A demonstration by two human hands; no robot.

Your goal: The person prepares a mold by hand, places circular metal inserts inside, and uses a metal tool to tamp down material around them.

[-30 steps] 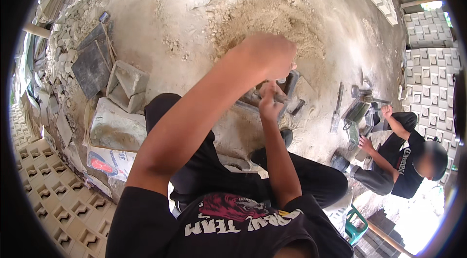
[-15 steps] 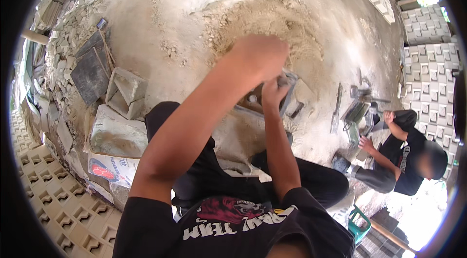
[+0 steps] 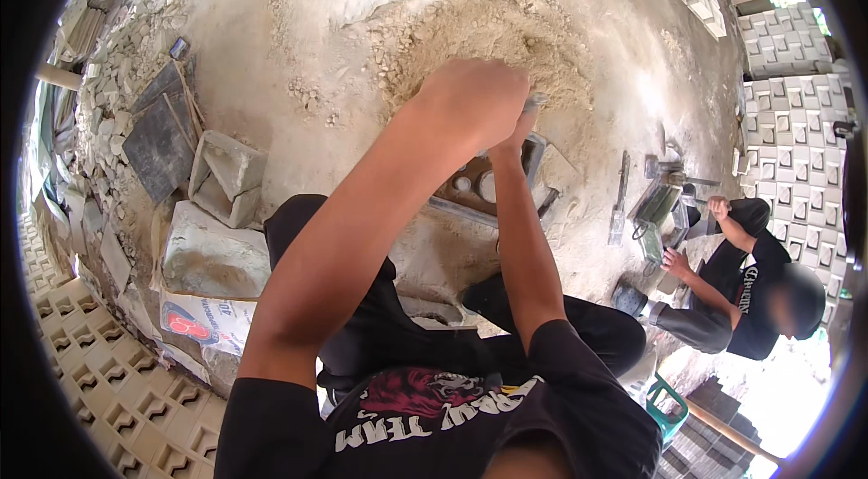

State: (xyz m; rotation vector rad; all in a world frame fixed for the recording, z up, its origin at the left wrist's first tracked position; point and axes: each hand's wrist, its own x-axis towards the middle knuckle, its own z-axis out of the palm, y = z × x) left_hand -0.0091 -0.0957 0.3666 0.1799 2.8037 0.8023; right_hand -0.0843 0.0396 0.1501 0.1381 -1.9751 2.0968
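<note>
My left hand (image 3: 475, 104) is closed, its back toward me, over the near edge of a sandy powder heap (image 3: 506, 23). Pressed close behind it is my right hand (image 3: 517, 134), mostly covered, its fingers seeming curled. A small greyish piece (image 3: 534, 101) pokes out beside the two hands; what it belongs to is hidden. Just below them, on the floor between my legs, lies a dark rectangular box mould (image 3: 466, 211). Round pale shapes show inside it, and my wrists cover part of its far side.
At right a seated co-worker (image 3: 755, 289) handles a similar mould (image 3: 665, 217), beside a long metal bar (image 3: 619, 199). To my left are a hollow concrete block (image 3: 226, 176), a powdery trough (image 3: 212, 248), a printed sack (image 3: 203, 321), a dark slab (image 3: 161, 140) and rubble (image 3: 104, 108). Patterned blocks (image 3: 796, 154) stand stacked.
My right hand has lifted off the mould, up and away from me to my left hand, uncovering more round shapes inside. My left hand stays nearly in place.
</note>
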